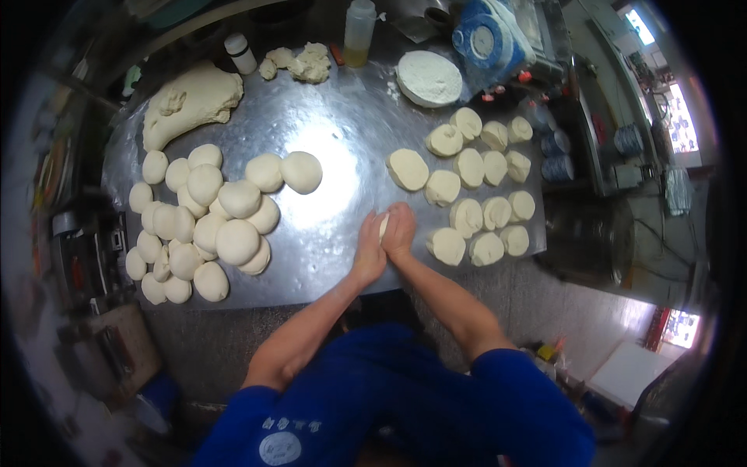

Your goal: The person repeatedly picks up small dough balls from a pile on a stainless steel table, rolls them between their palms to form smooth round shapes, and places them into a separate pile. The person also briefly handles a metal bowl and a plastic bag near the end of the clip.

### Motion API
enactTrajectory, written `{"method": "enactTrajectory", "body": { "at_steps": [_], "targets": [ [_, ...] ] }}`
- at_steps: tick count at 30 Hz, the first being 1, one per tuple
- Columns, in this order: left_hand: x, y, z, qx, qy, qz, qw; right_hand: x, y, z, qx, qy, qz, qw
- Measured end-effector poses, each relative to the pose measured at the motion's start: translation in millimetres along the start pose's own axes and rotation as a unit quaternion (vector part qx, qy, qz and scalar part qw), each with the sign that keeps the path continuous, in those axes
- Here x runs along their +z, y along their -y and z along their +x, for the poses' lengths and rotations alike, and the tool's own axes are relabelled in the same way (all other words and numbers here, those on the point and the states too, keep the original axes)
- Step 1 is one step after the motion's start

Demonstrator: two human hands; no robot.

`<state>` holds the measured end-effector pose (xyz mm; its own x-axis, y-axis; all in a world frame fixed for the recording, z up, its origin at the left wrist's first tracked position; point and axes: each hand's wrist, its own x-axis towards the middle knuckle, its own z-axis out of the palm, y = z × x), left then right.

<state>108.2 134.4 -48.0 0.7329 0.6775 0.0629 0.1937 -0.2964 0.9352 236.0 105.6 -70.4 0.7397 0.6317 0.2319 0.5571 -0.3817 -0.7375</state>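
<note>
My left hand and my right hand are cupped together around a piece of dough near the front edge of the steel table. Only a thin strip of that dough shows between the fingers. To the right stand rows of cut dough pieces, rough on their faces. On the left lies a heap of smooth, rounded dough balls, some resting on others. A large lump of dough sits at the back left.
Along the back are a white-capped jar, dough scraps, a squeeze bottle of yellowish liquid, a bowl of white flour and a blue-and-white scale. A dark round vessel stands past the table's right edge.
</note>
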Motion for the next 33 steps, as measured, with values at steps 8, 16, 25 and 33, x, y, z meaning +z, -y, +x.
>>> {"method": "enactTrajectory", "body": {
  "at_steps": [8, 16, 25, 33],
  "targets": [
    [-20.4, 27.6, 20.9, -0.132, -0.032, -0.246, 0.960, 41.6, 15.9, -1.5, 0.354, -0.123, 0.232, 0.897],
    [-3.2, -25.5, -4.6, -0.026, -0.007, 0.008, 1.000, 5.5, -2.2, 12.3, 0.026, -0.037, -0.061, 0.997],
    [-33.9, -43.9, 107.8, 0.149, 0.296, 0.334, 0.882, 5.9, -39.2, 31.2, 0.252, -0.054, 0.180, 0.949],
    [33.7, 17.0, 101.0, 0.231, 0.208, 0.438, 0.843, -31.2, 29.7, 21.1, -0.071, 0.015, -0.001, 0.997]
  ]
}}
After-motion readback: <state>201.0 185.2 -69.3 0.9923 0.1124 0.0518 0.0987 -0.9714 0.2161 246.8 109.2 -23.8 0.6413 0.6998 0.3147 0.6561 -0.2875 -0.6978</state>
